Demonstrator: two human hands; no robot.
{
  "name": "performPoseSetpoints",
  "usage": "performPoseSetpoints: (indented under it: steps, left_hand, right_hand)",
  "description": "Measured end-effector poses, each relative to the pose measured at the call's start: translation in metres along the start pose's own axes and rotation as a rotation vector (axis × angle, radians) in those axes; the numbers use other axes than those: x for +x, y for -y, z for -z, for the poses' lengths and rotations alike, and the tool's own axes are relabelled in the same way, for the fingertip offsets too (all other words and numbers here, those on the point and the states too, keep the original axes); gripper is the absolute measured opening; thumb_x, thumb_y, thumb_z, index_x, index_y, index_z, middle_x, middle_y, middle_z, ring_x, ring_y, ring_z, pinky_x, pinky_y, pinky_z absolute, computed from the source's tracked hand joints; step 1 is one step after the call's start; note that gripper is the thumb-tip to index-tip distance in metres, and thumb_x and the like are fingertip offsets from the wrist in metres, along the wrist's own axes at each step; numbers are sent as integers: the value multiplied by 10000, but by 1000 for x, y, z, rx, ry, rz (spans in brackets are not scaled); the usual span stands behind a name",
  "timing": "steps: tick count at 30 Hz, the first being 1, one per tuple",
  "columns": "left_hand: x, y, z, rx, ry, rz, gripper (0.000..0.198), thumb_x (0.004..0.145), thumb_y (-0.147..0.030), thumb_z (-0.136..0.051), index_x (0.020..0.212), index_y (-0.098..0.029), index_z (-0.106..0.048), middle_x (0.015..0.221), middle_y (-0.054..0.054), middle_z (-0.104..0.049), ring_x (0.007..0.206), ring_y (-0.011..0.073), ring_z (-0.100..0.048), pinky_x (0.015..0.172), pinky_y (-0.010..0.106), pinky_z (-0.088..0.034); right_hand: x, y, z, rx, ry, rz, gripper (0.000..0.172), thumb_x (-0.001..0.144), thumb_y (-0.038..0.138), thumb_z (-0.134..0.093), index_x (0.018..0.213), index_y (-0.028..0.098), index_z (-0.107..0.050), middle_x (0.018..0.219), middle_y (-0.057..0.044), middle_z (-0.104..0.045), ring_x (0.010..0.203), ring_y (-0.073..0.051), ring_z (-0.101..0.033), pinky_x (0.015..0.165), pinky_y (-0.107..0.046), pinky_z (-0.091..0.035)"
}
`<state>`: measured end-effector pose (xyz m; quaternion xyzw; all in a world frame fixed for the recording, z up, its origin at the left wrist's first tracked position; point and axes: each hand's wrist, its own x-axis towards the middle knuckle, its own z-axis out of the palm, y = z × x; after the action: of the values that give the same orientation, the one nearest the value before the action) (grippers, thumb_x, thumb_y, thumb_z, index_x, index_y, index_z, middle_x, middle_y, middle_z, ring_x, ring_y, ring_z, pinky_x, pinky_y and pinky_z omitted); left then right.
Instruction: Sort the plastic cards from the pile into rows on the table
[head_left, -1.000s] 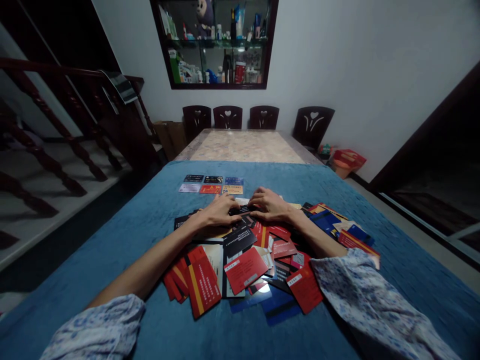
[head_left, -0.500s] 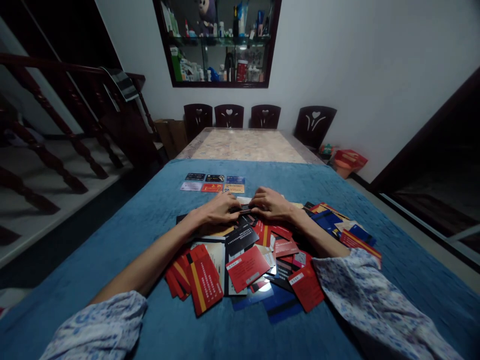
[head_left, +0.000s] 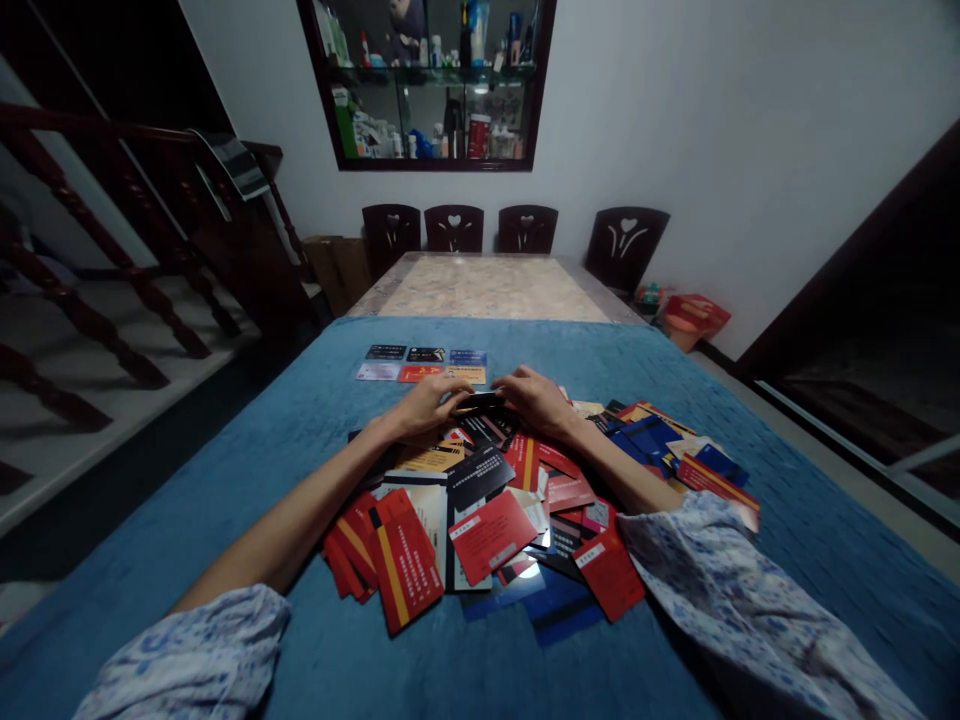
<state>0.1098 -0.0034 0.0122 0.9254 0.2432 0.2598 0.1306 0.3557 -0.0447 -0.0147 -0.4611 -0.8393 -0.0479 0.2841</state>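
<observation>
Between my two hands a dark card [head_left: 481,400] is held nearly edge-on, just above the far side of a loose heap of cards. My left hand [head_left: 429,405] pinches its left end between thumb and fingers. At its right end my right hand [head_left: 534,400] is closed on it. Below them lie a black card [head_left: 480,474], a red card [head_left: 493,535], a yellow card [head_left: 431,456] and several more, overlapping. Beyond my hands, several cards rest in two short rows, among them a red one [head_left: 419,374] and a black one [head_left: 426,354].
Blue cloth [head_left: 225,560] covers the near part of the table, with the bare patterned tabletop [head_left: 487,285] behind it. More cards, including a blue one [head_left: 649,440], spread to the right. Dark chairs [head_left: 454,228] stand along the far wall; a wooden railing [head_left: 112,240] is at left.
Both hands have risen slightly off the heap with the dark card between them, which is now tilted edge-on. The view has shifted a little.
</observation>
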Motion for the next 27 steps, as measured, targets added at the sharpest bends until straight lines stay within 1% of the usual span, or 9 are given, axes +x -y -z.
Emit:
performPoseSetpoints:
  steps: [4,7,10,15,19,22,27]
  left_hand:
    - [-1,4,-5,39,-66,14,248,894,-134,-489,1014,-180,-701,901,38,-725,802,165,-630,757,270,-482]
    - [-2,6,-7,44,-90,16,302,874,-90,-487,1071,-185,-696,963,44,-733,866,173,-644,791,278,-494]
    - [-2,7,-7,63,-81,22,352,867,-61,-482,1121,-186,-690,1038,66,-737,925,190,-649,834,305,-498]
    - [-4,6,-7,104,-39,89,391,863,-65,-493,1182,-192,-679,1095,80,-736,962,212,-652,896,361,-503]
    - [-4,5,-10,102,-29,109,496,801,-30,-515,1256,-182,-643,1171,95,-716,1042,234,-639,964,403,-497]
    - [-4,4,-12,109,-20,120,566,760,-8,-515,1287,-187,-622,1221,100,-694,1096,246,-625,993,418,-490]
    - [-4,4,-14,131,-25,148,571,777,-18,-490,1310,-188,-605,1220,112,-684,1099,260,-614,992,446,-489]
  right_hand:
    - [3,3,-3,-37,12,-50,259,998,224,-491,1181,229,-674,879,-52,-601,797,-165,-560,714,-244,-415]
    - [4,5,-5,-59,36,-83,273,999,211,-487,1206,237,-662,891,-53,-605,804,-168,-556,731,-250,-412]
    - [5,6,-5,-83,61,-95,305,994,211,-501,1260,246,-646,906,-64,-626,827,-181,-562,747,-266,-416]
    - [5,6,-4,-138,106,-76,376,985,205,-499,1341,257,-609,942,-85,-680,885,-213,-574,772,-300,-425]
    - [6,5,-4,-182,147,-75,461,950,205,-548,1408,250,-558,1020,-111,-707,935,-246,-567,804,-340,-425]
    - [7,6,-4,-206,183,-72,504,934,205,-568,1436,234,-531,1058,-127,-708,989,-270,-539,814,-355,-416]
    - [9,8,0,-244,227,-81,531,933,218,-563,1460,214,-505,1116,-152,-671,1027,-289,-491,814,-366,-395]
